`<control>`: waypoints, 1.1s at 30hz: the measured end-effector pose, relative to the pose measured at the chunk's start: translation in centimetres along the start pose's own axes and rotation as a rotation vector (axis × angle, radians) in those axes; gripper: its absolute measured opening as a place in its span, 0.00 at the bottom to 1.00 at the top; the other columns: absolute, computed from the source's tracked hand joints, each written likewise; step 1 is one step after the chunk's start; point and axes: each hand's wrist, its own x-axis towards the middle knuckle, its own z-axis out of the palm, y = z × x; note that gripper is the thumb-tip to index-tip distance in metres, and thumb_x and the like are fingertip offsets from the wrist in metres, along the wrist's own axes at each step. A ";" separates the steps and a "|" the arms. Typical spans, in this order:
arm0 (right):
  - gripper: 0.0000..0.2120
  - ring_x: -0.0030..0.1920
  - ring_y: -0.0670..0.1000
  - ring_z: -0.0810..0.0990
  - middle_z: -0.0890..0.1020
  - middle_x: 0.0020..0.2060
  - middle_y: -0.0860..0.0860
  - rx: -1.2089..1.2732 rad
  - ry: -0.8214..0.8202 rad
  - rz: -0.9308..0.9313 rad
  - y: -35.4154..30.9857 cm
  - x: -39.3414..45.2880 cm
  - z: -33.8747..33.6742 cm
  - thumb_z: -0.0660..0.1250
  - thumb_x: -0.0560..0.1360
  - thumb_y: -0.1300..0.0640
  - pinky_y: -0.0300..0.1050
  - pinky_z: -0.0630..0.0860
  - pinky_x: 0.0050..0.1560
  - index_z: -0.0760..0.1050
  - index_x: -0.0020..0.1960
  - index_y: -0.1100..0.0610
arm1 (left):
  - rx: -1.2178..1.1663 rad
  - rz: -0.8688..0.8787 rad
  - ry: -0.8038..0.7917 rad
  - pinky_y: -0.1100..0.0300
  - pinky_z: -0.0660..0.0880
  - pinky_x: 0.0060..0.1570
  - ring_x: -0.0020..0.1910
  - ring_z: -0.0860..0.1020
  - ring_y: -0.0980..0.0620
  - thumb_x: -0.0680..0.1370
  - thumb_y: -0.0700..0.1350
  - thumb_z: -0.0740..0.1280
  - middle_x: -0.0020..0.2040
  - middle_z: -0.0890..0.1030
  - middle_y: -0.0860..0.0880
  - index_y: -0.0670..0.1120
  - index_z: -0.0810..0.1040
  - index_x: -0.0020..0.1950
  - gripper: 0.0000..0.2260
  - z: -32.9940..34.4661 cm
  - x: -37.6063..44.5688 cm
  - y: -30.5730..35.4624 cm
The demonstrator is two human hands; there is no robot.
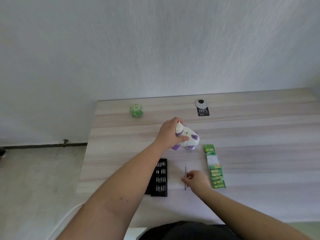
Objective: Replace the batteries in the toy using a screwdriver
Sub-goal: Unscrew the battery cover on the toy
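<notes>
A white and purple toy (pixel 187 137) stands on the pale wooden table (pixel 251 135), near the middle. My left hand (pixel 170 134) is wrapped around its left side and head. A thin grey screwdriver (pixel 185 172) lies on the table nearer to me, pointing away. My right hand (pixel 196 179) rests over its handle end, with the fingers pinched on it. A strip of green batteries (pixel 215 170) in packaging lies to the right of the screwdriver.
A black case of screwdriver bits (pixel 160 177) lies open beside my left forearm. A green tissue pack (pixel 136 110) sits at the back left. A round cable port with a black label (pixel 201 107) is at the back. The table's left edge drops to the floor.
</notes>
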 end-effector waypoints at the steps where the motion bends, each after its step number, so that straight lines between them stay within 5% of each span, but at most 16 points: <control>1: 0.11 0.42 0.49 0.81 0.85 0.43 0.50 -0.030 -0.009 0.017 0.0 0.5 0.4 0.72 0.73 0.48 0.40 0.75 0.42 0.80 0.48 0.56 | 0.001 0.006 0.001 0.50 0.75 0.50 0.49 0.75 0.49 0.62 0.55 0.78 0.50 0.80 0.53 0.58 0.68 0.51 0.25 0.0 0.0 0.0; 8: 0.14 0.42 0.52 0.79 0.83 0.43 0.53 -0.166 -0.030 0.026 -0.7 1.3 1.8 0.73 0.71 0.48 0.41 0.68 0.33 0.71 0.44 0.55 | -0.009 -0.003 -0.005 0.49 0.75 0.52 0.50 0.76 0.49 0.61 0.55 0.78 0.50 0.80 0.54 0.59 0.67 0.50 0.25 -0.1 0.0 0.0; 13: 0.16 0.41 0.53 0.75 0.78 0.41 0.52 -0.215 -0.039 -0.026 -1.4 1.4 2.4 0.73 0.71 0.47 0.43 0.70 0.39 0.69 0.46 0.55 | -0.034 0.005 -0.012 0.47 0.76 0.50 0.51 0.76 0.49 0.62 0.53 0.78 0.51 0.82 0.58 0.56 0.68 0.51 0.24 -0.2 0.0 0.1; 21: 0.10 0.45 0.55 0.82 0.84 0.43 0.55 -0.166 -0.069 -0.005 -1.3 2.5 2.7 0.68 0.76 0.50 0.45 0.76 0.44 0.71 0.44 0.56 | -0.041 -0.015 -0.012 0.48 0.75 0.52 0.51 0.76 0.49 0.62 0.53 0.78 0.50 0.82 0.59 0.59 0.67 0.49 0.24 -0.2 0.1 0.3; 26: 0.10 0.41 0.52 0.81 0.84 0.40 0.53 -0.100 -0.072 -0.009 -1.5 2.2 2.3 0.66 0.77 0.49 0.44 0.76 0.41 0.73 0.44 0.55 | -0.029 -0.009 -0.003 0.48 0.75 0.52 0.50 0.76 0.49 0.62 0.52 0.79 0.50 0.82 0.59 0.56 0.68 0.50 0.24 -0.2 0.1 0.4; 30: 0.13 0.33 0.50 0.78 0.79 0.32 0.48 0.039 0.183 -0.116 -2.4 -0.2 -1.0 0.59 0.80 0.46 0.45 0.73 0.33 0.72 0.42 0.53 | -0.038 -0.004 -0.002 0.46 0.76 0.50 0.51 0.76 0.49 0.62 0.53 0.79 0.51 0.82 0.58 0.57 0.68 0.50 0.25 -0.3 0.1 0.5; 33: 0.12 0.31 0.51 0.75 0.76 0.30 0.50 0.260 0.395 -0.233 -4.4 -2.7 -5.0 0.58 0.81 0.49 0.46 0.69 0.30 0.71 0.41 0.53 | -0.090 -0.042 -0.013 0.47 0.81 0.36 0.52 0.75 0.49 0.62 0.51 0.79 0.52 0.81 0.58 0.59 0.68 0.49 0.24 -0.4 0.1 0.7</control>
